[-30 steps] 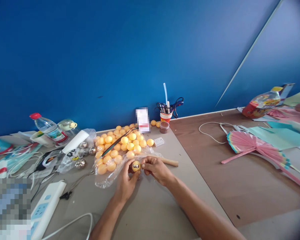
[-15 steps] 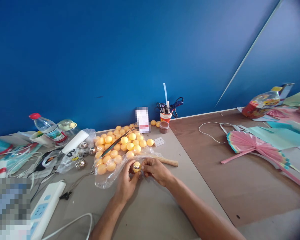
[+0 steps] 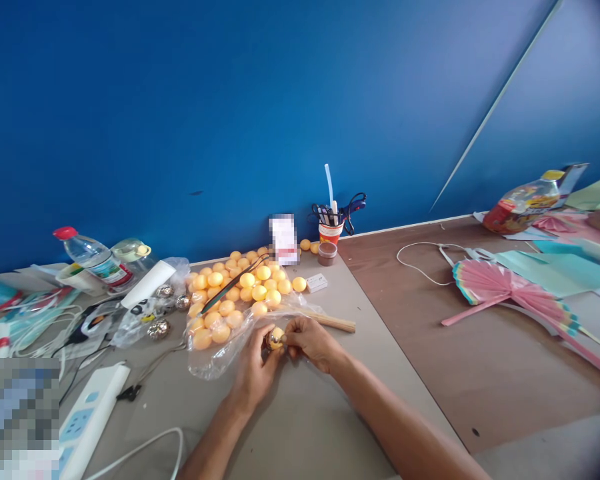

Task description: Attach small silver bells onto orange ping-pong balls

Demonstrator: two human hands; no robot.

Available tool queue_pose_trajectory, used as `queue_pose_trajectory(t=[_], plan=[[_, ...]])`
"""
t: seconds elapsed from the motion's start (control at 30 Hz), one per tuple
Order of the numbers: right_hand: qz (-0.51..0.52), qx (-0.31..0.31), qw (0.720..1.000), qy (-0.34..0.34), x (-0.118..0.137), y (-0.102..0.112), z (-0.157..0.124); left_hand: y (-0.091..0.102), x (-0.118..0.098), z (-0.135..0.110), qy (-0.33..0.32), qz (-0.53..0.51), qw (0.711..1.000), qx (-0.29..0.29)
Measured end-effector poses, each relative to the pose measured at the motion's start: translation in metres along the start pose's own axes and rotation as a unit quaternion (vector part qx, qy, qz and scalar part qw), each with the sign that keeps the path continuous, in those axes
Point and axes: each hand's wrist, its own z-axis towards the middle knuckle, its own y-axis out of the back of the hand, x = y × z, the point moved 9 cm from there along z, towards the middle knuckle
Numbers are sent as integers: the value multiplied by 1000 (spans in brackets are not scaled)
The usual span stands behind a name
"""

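Note:
Both my hands meet over the grey table and pinch one small orange ball with a shiny metallic patch on it. My left hand grips it from the left, fingers curled. My right hand closes on it from the right. Just behind them lies a pile of several orange balls, partly on a clear plastic bag. A dark thin tool lies across the pile.
A wooden stick lies behind my right hand. Silver balls, a water bottle, a white tube, cables and a power strip crowd the left. A cup with scissors stands by the blue wall. A pink paper fan lies right.
My hands and the ball shifted slightly nearer and lower. The ball has turned a little between my fingers, showing more orange on top.

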Motion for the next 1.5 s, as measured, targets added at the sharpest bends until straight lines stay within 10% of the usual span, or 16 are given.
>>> queue_pose_trajectory(t=[0.33, 0.43, 0.57, 0.7, 0.83, 1.1, 1.33, 1.5], plan=[[32, 17, 998, 59, 18, 8, 1, 4, 6, 5, 66, -129, 989, -6], [-97, -38, 986, 129, 30, 16, -1, 12, 9, 7, 81, -158, 983, -37], [-380, -33, 887, 260, 39, -11, -14, 16, 11, 7, 79, -153, 984, -53], [-587, 12, 769, 253, 21, -39, -18, 16, 12, 7, 75, -137, 986, -51], [-639, 21, 732, 237, 17, -43, -17, 15, 15, 6, 73, -134, 987, -55], [-592, -10, 766, 252, 20, -35, -14, 18, 16, 6, 72, -117, 988, -64], [-257, -77, 946, 179, 26, 10, -2, 19, 10, 8, 74, -122, 988, -61], [-9, -44, 989, 140, 24, 15, 4, 13, 15, 6, 99, -155, 982, -37]])
